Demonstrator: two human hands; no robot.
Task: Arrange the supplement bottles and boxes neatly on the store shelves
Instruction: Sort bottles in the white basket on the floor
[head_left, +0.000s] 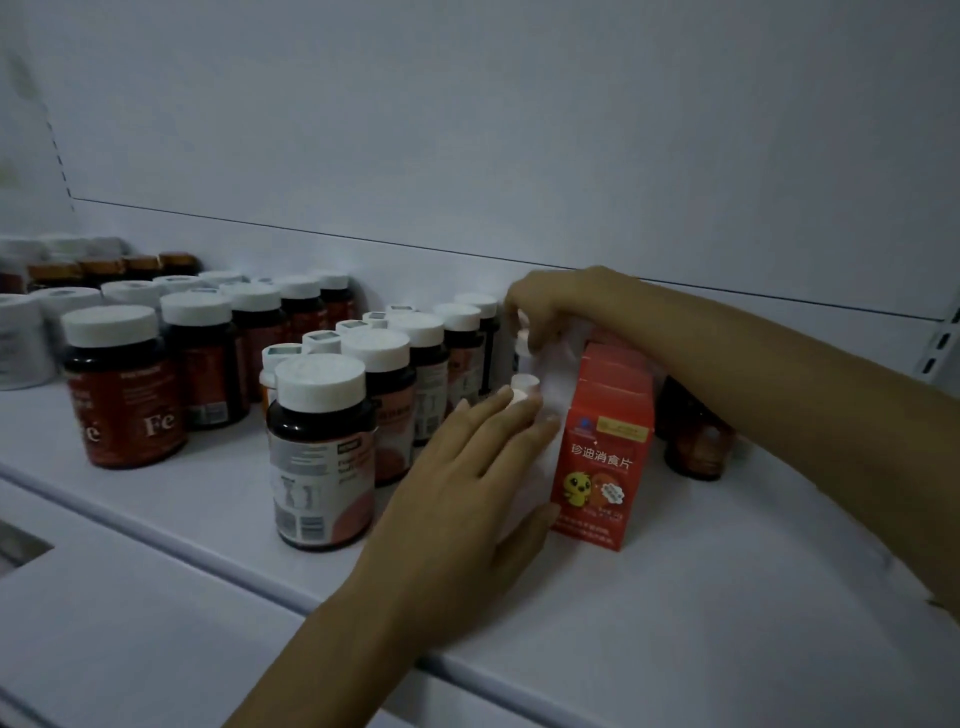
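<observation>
Left hand (467, 483) low over shelf (675, 613), thumb and fingers wrapped round small white bottle (524, 388), only cap and sliver of body showing. Red box (602, 457) upright just right of that hand, thumb tip almost touching it. Right hand (540, 312) further back, fingers curled down onto second white-capped bottle (522, 335) – blurred, grip looks like pinch. Rows of dark bottles (322, 447) left of both hands; brown bottle (696, 441) under right forearm.

Dim, bluish light; soft blur, bowed edges.
</observation>
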